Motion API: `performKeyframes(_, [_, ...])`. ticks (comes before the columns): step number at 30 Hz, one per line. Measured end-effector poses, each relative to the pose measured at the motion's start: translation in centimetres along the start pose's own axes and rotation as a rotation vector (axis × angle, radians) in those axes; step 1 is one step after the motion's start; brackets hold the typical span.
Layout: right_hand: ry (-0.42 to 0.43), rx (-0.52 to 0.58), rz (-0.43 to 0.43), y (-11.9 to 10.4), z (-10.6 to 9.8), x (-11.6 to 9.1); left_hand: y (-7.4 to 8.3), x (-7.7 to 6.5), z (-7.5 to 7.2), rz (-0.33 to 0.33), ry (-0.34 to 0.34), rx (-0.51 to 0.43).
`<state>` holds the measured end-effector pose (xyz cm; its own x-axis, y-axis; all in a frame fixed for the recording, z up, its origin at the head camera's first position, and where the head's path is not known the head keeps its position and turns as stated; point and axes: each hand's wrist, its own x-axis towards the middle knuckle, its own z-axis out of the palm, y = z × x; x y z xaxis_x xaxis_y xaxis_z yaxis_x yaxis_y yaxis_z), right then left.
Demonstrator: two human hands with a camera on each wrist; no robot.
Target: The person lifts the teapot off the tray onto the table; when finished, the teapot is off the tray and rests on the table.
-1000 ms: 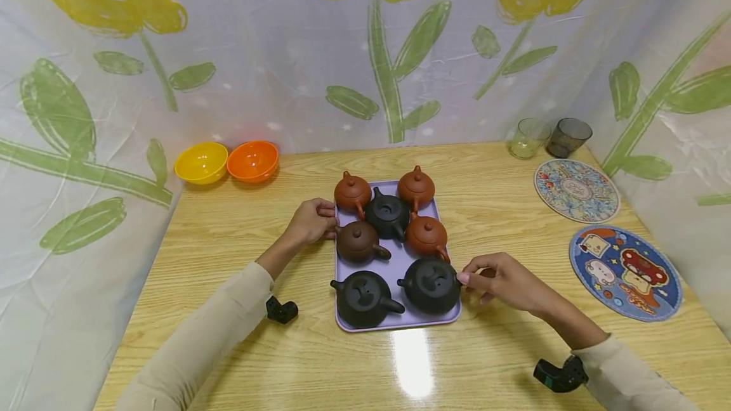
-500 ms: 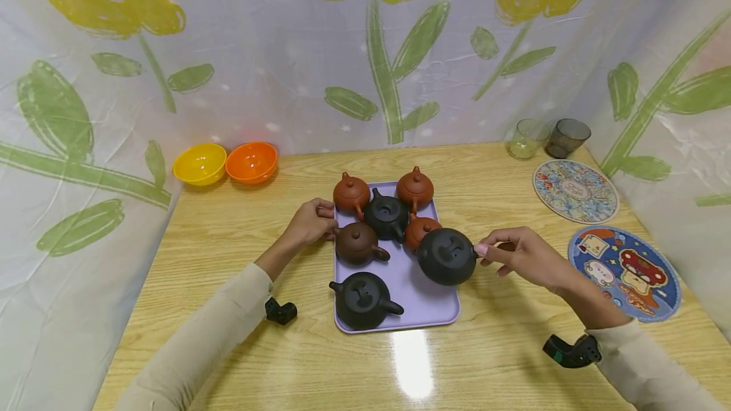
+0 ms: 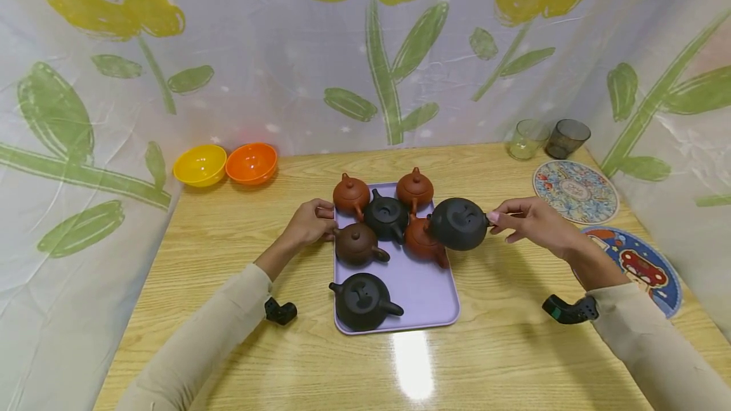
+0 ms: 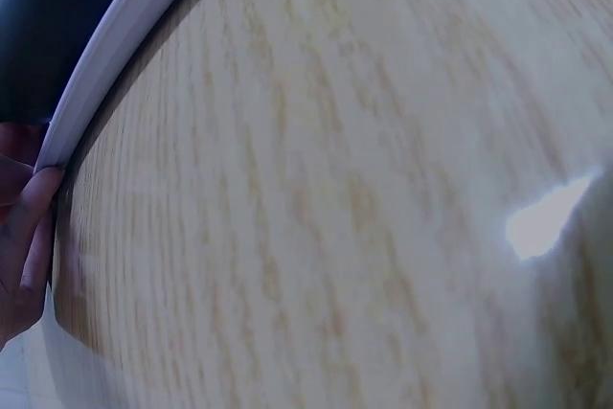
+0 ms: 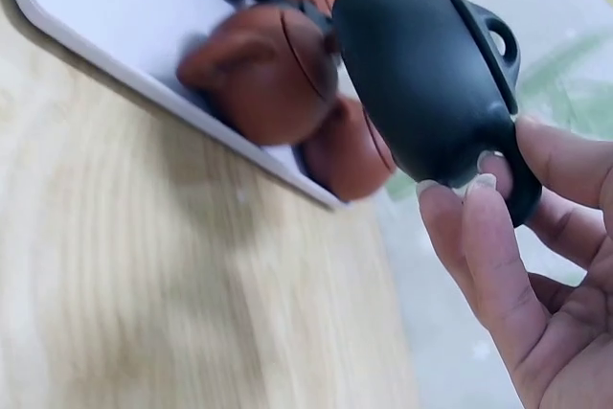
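Note:
My right hand (image 3: 537, 226) pinches the handle of a black teapot (image 3: 459, 224) and holds it in the air. The right wrist view shows this black teapot (image 5: 431, 79) tilted, with fingers and thumb at its looped handle. Behind it, a red-brown teapot (image 3: 421, 243) is partly hidden. My left hand (image 3: 312, 222) grips the left rim of the lilac tray (image 3: 425, 306). On the tray sit another black teapot (image 3: 362, 303) at the front left, a dark brown teapot (image 3: 355, 243), a smaller black teapot (image 3: 385, 213) and two red-brown teapots at the far corners.
At the back left stand a yellow bowl (image 3: 200, 165) and an orange bowl (image 3: 252, 163). Two glasses (image 3: 568, 138) are at the back right. A patterned round mat (image 3: 575, 190) and a blue round mat (image 3: 645, 271) lie on the right.
My right hand has lifted the black teapot from the tray's front right corner and carried it up and away, toward the tray's far right side. The left hand has stayed in place.

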<state>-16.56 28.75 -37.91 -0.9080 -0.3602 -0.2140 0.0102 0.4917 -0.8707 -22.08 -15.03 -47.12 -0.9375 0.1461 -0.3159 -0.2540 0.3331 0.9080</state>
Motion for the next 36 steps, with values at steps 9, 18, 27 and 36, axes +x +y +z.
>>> performKeyframes(9, [-0.010, -0.014, 0.056, 0.9, -2.7, 2.3, 0.0, -0.1, 0.0, -0.005, 0.011, 0.002])
performKeyframes(18, [-0.026, -0.029, 0.066, 2.1, -4.4, 4.7, 0.0, 0.0, 0.0, -0.010, 0.016, 0.009])
performKeyframes(27, [-0.052, -0.053, 0.073, 3.2, -5.3, 7.0, 0.1, -0.1, 0.2, -0.011, 0.013, 0.000])
performKeyframes(36, [-0.066, -0.084, 0.100, 3.8, -6.0, 9.5, 0.0, -0.1, 0.0, -0.018, 0.015, 0.006])
